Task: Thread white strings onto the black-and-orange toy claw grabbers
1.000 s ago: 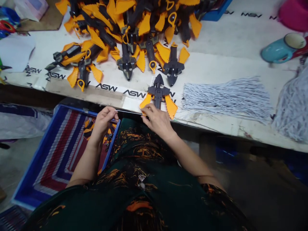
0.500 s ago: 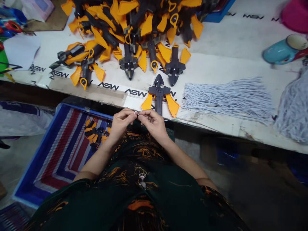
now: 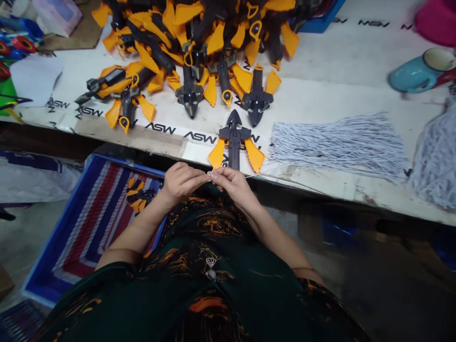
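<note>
My left hand (image 3: 183,180) and my right hand (image 3: 230,183) meet at the table's front edge, fingertips pinched together. Between them is a small loop of white string (image 3: 210,174); its tail runs right from my right hand onto the table. Just beyond my fingers lies a dark toy (image 3: 234,135) with a pointed nose and orange wings, its tail end close to my right hand. To the right, a flat bundle of white strings (image 3: 335,147) is spread on the table. What exactly my left fingertips grip is partly hidden.
A heap of similar black-and-orange toys (image 3: 199,42) fills the back of the table (image 3: 317,102). At right are a blue mug (image 3: 409,76), a pink container (image 3: 436,23) and a thicker bundle of strings (image 3: 434,161). Below left, a blue crate (image 3: 53,266) with striped lining holds several toys.
Both hands have shifted slightly right and nearer to me. The left fingers have straightened and closed together, and the string loop has moved right with the hands.
</note>
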`<state>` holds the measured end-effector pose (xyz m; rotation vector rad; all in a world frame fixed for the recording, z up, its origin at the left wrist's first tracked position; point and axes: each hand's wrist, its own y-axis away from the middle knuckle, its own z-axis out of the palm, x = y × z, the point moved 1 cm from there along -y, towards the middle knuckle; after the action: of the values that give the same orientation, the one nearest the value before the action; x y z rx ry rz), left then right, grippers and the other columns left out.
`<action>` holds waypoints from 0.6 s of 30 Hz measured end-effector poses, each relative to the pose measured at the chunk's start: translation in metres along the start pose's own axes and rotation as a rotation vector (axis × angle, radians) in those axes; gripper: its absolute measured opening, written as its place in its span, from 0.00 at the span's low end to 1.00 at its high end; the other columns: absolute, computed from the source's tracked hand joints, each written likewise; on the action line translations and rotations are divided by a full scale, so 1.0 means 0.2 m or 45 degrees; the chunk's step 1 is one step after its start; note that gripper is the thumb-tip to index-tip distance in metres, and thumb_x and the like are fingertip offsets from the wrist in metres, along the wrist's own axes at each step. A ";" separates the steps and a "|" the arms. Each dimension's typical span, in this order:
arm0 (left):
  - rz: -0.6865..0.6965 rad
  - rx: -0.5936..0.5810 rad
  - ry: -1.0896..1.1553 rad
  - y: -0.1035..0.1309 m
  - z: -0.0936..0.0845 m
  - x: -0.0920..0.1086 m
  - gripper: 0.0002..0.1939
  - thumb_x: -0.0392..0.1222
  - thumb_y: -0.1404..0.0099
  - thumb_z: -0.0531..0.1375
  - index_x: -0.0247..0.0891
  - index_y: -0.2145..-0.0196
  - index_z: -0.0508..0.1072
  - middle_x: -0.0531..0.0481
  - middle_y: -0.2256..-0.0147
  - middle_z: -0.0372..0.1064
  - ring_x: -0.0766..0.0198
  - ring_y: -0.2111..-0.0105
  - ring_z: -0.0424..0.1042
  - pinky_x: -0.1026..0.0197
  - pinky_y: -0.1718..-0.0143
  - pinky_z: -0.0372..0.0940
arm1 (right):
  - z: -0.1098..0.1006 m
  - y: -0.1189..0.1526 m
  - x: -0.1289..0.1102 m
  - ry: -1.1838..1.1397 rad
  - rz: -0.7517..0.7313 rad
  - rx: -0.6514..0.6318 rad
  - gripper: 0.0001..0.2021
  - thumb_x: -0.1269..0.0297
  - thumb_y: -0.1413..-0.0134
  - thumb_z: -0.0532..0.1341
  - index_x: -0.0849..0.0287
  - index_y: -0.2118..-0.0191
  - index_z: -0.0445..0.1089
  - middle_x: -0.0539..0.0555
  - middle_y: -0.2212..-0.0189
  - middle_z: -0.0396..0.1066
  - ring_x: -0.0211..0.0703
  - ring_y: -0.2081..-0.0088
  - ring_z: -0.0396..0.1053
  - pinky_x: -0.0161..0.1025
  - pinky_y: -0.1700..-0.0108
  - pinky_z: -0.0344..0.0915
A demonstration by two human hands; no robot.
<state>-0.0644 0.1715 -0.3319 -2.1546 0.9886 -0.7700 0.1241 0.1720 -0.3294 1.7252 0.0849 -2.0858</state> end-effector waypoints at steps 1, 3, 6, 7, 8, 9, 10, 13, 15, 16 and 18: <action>-0.088 0.046 0.071 -0.01 0.01 0.01 0.02 0.39 0.34 0.66 0.45 0.62 0.78 0.54 0.68 0.79 0.69 0.71 0.72 0.62 0.66 0.61 | 0.00 0.00 0.00 0.026 -0.026 -0.003 0.19 0.45 0.48 0.67 0.59 0.67 0.71 0.46 0.76 0.64 0.31 0.77 0.55 0.33 0.74 0.55; -0.413 0.112 0.286 -0.02 0.04 0.04 0.05 0.43 0.35 0.67 0.42 0.68 0.78 0.53 0.70 0.77 0.67 0.70 0.73 0.61 0.64 0.62 | 0.00 0.01 0.02 0.120 -0.111 0.009 0.18 0.46 0.42 0.63 0.58 0.65 0.70 0.45 0.76 0.63 0.32 0.77 0.56 0.33 0.73 0.56; -1.069 0.076 0.888 -0.02 0.11 0.08 0.16 0.53 0.36 0.66 0.37 0.72 0.75 0.52 0.75 0.72 0.66 0.74 0.70 0.61 0.68 0.64 | -0.01 0.03 0.03 0.414 -0.409 0.123 0.12 0.54 0.34 0.58 0.56 0.63 0.69 0.48 0.72 0.66 0.36 0.72 0.63 0.35 0.68 0.62; -1.245 0.024 1.129 -0.02 0.13 0.09 0.20 0.57 0.38 0.66 0.37 0.73 0.73 0.52 0.76 0.70 0.67 0.76 0.67 0.62 0.70 0.63 | -0.01 0.03 0.02 0.541 -0.544 0.157 0.10 0.57 0.33 0.56 0.56 0.63 0.69 0.50 0.70 0.67 0.38 0.68 0.66 0.37 0.64 0.64; -1.372 -0.038 1.347 -0.02 0.15 0.09 0.23 0.61 0.41 0.67 0.36 0.73 0.72 0.53 0.78 0.68 0.68 0.79 0.65 0.63 0.73 0.62 | -0.02 0.04 0.02 0.664 -0.677 0.169 0.09 0.60 0.32 0.55 0.56 0.63 0.69 0.52 0.67 0.69 0.40 0.64 0.68 0.38 0.61 0.66; -1.449 -0.096 1.507 -0.02 0.16 0.09 0.25 0.63 0.44 0.68 0.36 0.74 0.72 0.53 0.78 0.66 0.69 0.80 0.62 0.63 0.75 0.60 | -0.02 0.04 0.01 0.772 -0.787 0.157 0.09 0.63 0.32 0.55 0.55 0.63 0.70 0.54 0.65 0.71 0.41 0.61 0.69 0.39 0.58 0.66; -1.478 -0.131 1.579 -0.02 0.17 0.09 0.26 0.64 0.45 0.68 0.36 0.74 0.71 0.54 0.79 0.65 0.70 0.80 0.61 0.63 0.75 0.60 | -0.03 0.04 0.01 0.855 -0.854 0.130 0.08 0.65 0.33 0.54 0.55 0.62 0.70 0.55 0.64 0.72 0.42 0.59 0.70 0.40 0.56 0.67; -1.322 -0.091 1.267 -0.03 0.13 0.06 0.22 0.59 0.42 0.69 0.36 0.74 0.73 0.53 0.77 0.67 0.69 0.77 0.64 0.64 0.72 0.61 | -0.04 0.05 -0.02 0.918 -0.779 0.094 0.08 0.65 0.34 0.56 0.56 0.62 0.72 0.55 0.65 0.73 0.43 0.61 0.71 0.40 0.57 0.67; -1.058 -0.032 0.916 -0.05 0.09 0.05 0.16 0.52 0.39 0.68 0.37 0.73 0.75 0.52 0.74 0.71 0.67 0.73 0.69 0.63 0.67 0.63 | -0.05 0.04 -0.03 0.771 -0.535 0.074 0.08 0.62 0.35 0.58 0.57 0.63 0.72 0.53 0.68 0.73 0.40 0.67 0.70 0.39 0.61 0.68; -0.920 -0.029 0.791 -0.06 0.07 0.04 0.13 0.49 0.37 0.67 0.37 0.73 0.76 0.51 0.73 0.73 0.66 0.71 0.70 0.62 0.66 0.64 | -0.05 0.03 -0.04 0.653 -0.390 0.029 0.09 0.60 0.36 0.59 0.58 0.63 0.72 0.52 0.69 0.72 0.38 0.70 0.68 0.37 0.65 0.67; -0.698 -0.077 0.661 -0.07 0.04 0.02 0.11 0.47 0.35 0.66 0.38 0.72 0.77 0.51 0.72 0.75 0.65 0.69 0.72 0.61 0.64 0.65 | -0.06 0.01 -0.04 0.408 -0.121 -0.103 0.11 0.55 0.39 0.61 0.59 0.63 0.72 0.50 0.72 0.71 0.34 0.75 0.65 0.34 0.71 0.65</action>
<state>-0.0503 0.1786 -0.3253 -2.3587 0.6495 -1.6383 0.1377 0.1753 -0.3248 2.0241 0.3470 -1.8231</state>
